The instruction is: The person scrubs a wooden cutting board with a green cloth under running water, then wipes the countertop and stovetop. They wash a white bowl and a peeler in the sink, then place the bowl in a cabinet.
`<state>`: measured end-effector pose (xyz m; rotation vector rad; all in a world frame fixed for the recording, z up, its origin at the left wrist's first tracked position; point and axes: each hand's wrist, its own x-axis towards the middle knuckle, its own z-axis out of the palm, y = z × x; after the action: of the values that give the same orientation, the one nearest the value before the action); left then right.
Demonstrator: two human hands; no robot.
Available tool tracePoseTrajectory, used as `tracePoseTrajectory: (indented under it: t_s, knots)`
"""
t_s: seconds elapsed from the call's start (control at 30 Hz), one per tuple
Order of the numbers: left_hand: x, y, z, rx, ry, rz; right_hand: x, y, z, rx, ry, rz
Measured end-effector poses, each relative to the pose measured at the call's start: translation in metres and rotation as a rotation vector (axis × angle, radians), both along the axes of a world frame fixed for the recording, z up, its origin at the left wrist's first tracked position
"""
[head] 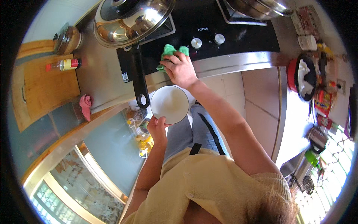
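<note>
My left hand (pixel 159 129) grips the rim of a white bowl (pixel 169 104), its thumb over the near edge. The bowl is held in front of the stove, and its inside looks pale and smooth. My right hand (pixel 180 68) presses a green cloth (pixel 169 51) onto the front of the black glass gas stove (pixel 237 44). Left of the cloth, the black handle (pixel 139 75) of a pan juts out over the counter edge. A shiny metal lid (pixel 134 23) covers that pan. Two silver knobs (pixel 196 43) sit just right of the cloth.
A second metal pot (pixel 260 8) stands at the stove's back right. On the left are a pink cloth (pixel 86 107), a sauce bottle (pixel 65 64) and a wooden board (pixel 50 89). A red pot (pixel 293 75) sits on the right counter. Oil bottles (pixel 144 145) stand low beside my legs.
</note>
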<state>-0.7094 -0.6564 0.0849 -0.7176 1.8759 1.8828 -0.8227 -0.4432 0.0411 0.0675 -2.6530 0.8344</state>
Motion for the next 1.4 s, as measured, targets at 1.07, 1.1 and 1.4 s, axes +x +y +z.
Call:
tracePoseTrajectory:
  t_s: [1.07,1.1,1.4]
  knots:
    - [0.277,0.216,0.044,0.215,-0.06,-0.886,0.782,0.206,0.071,-0.249,0.154,-1.795]
    - [0.299,0.232,0.044,0.235,-0.098,-0.926,0.799,0.203,0.078,-0.265,0.194,-1.812]
    - [0.401,0.331,0.058,0.253,-0.187,-1.03,0.796,0.222,0.026,0.016,-0.499,-1.237]
